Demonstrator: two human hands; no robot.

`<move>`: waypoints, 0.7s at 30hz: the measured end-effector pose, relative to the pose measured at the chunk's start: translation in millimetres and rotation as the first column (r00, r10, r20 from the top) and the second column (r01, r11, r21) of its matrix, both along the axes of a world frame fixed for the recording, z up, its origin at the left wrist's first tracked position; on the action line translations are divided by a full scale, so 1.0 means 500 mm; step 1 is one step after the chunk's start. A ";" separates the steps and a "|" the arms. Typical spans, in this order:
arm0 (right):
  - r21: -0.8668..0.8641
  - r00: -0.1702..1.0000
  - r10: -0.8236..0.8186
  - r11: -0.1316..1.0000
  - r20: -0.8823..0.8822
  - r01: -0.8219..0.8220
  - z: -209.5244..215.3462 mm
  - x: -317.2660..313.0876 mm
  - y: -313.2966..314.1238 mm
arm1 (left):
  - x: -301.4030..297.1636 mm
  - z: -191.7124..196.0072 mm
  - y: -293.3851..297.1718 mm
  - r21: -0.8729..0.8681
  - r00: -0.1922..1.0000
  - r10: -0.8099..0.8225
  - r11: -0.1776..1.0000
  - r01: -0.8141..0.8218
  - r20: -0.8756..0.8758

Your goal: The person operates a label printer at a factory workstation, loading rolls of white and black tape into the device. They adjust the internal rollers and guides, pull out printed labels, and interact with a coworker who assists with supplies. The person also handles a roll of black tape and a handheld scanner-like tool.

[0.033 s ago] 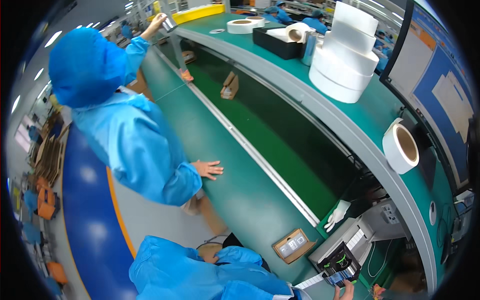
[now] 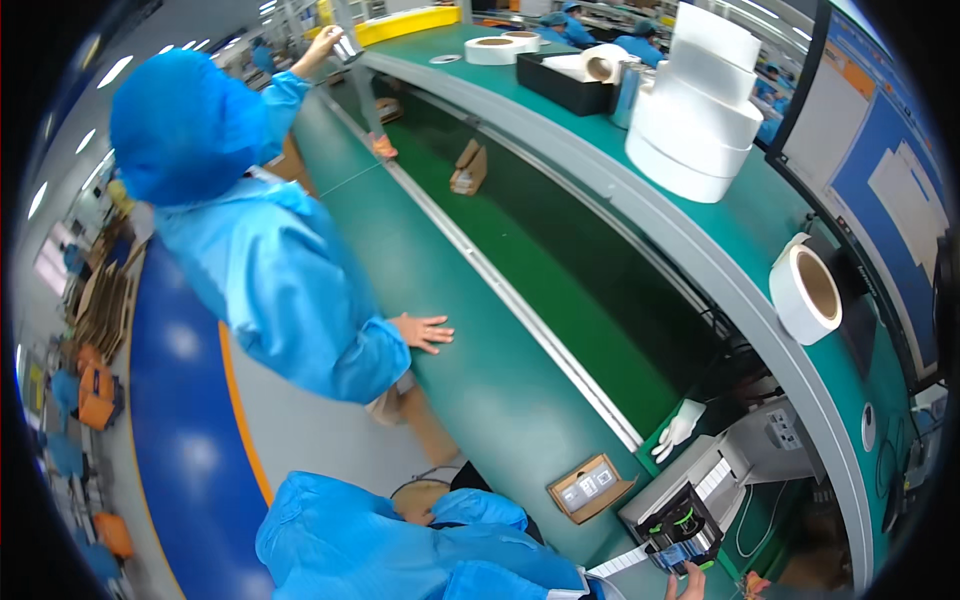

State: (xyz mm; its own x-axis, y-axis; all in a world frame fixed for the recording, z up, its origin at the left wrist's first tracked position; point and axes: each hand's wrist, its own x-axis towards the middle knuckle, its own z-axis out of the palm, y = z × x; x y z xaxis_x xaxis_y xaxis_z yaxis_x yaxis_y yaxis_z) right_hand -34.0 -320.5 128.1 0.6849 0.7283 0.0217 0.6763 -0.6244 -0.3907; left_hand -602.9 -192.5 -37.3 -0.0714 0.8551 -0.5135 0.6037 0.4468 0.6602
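Observation:
At the lower right, a label printer (image 2: 640, 512) stands with its lid raised and its black and green inner mechanism showing. A white label strip (image 2: 622, 562) runs out toward me. My right hand (image 2: 688, 582) is at the printer's front, thumb and fingers curled at a shiny ribbon roll (image 2: 684, 550); the lower picture edge cuts it off. My left hand (image 2: 418, 514) shows only in part between folds of blue sleeve, low by my body, its fingers mostly hidden. Beside the printer lies an open small cardboard box (image 2: 590, 488) with silvery labelled contents.
A co-worker (image 2: 270, 260) in blue leans over the green bench (image 2: 370, 230), one palm flat, the other hand raised. A white glove (image 2: 678, 430) lies behind the printer. The raised shelf holds stacked label rolls (image 2: 690, 140), a single roll (image 2: 806, 295) and a monitor (image 2: 870, 170).
The whole view has shifted slightly, so the bench and co-worker sit a little farther right. My right hand stays at the printer; my left hand looks unchanged.

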 end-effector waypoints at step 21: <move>0.027 0.882 0.472 0.882 -0.002 -0.471 -0.079 0.138 0.059 | -0.391 0.394 -0.633 0.069 0.956 0.137 0.990 -0.123 -0.261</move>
State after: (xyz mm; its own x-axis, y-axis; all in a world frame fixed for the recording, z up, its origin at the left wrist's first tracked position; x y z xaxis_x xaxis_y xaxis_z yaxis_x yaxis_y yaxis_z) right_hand 34.8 -291.2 88.7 0.2610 0.9645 0.0401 0.8852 -0.2226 -0.4085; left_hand -798.6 -509.1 159.5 -0.3110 0.8541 -0.4169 0.6990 0.5028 0.5086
